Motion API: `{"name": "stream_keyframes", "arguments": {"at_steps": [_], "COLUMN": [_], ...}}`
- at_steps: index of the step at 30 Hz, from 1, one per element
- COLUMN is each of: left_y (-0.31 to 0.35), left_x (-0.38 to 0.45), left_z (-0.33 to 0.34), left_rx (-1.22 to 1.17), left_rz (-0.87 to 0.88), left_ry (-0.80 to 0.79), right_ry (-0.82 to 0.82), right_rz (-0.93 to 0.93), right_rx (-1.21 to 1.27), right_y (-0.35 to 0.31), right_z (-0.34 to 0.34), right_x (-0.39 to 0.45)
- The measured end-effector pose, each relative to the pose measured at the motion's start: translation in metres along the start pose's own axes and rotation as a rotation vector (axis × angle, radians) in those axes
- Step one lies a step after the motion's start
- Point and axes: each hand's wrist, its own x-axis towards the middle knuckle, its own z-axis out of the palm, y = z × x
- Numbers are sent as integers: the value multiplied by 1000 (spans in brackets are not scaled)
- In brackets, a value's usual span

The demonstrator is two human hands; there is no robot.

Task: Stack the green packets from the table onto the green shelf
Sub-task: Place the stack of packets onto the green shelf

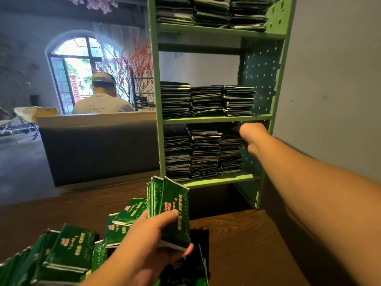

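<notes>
- Left hand [156, 234], at lower centre, is gripping a fanned bundle of glossy green foil packets [171, 211].
- Right hand [252, 137] is reaching into the green pegboard shelf [216, 119]; its grip is hidden.
- The tall right-hand stack [231, 149] is risking toppling if nudged.

The glossy foil packets [174, 211] fanned in the left hand are deep green with pale swirl patterns, red and yellow lettering and a red crest, edged in white. The loose packets on the table [70, 250] share that design. The perforated shelf unit [216, 119] is light green, its side panel dotted with small holes. The plank tabletop [237, 234] is dark brown with wavy grain. Red blossom branches [132, 67] stand behind.
</notes>
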Motion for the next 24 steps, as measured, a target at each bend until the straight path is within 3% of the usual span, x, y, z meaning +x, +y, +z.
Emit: {"name": "stream_keyframes", "arguments": {"at_steps": [15,24], "left_y": [1,-3], "left_x": [-1,-7], "left_z": [1,5], "left_rx": [8,-30], "left_rz": [12,36], "left_ry": [-4,-14], "right_ry": [-123,48], "right_rz": [51,-478], "right_rx": [41,-386], "right_y": [8,44], "right_z": [-3,-2], "right_x": [-4,-15]}}
